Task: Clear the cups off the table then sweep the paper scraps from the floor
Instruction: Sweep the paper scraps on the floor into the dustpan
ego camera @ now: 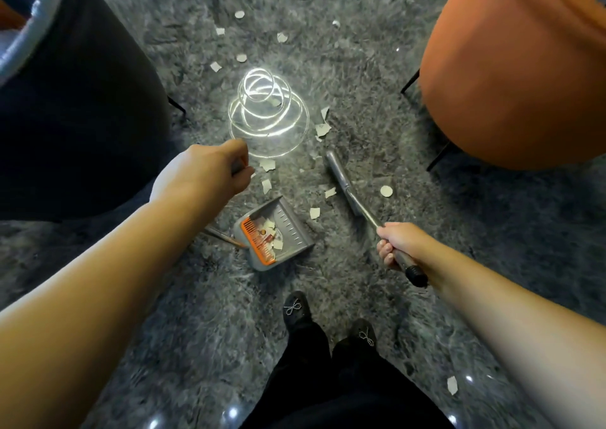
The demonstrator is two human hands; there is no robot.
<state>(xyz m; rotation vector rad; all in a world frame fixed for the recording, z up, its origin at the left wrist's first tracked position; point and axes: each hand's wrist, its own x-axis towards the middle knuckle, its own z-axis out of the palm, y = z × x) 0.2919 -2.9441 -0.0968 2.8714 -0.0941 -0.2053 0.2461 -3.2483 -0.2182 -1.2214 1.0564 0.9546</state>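
Note:
White paper scraps lie scattered over the glossy grey marble floor. A grey dustpan with an orange comb edge sits on the floor and holds several scraps. My left hand grips the top of the dustpan's long handle. My right hand grips the metal broom handle near its black end cap. The grey broom head rests on the floor to the right of the dustpan, with scraps around it.
A dark chair stands at the left and an orange chair at the right. A spiral ceiling-light reflection shines on the floor. My black shoes stand below the dustpan. One scrap lies at the lower right.

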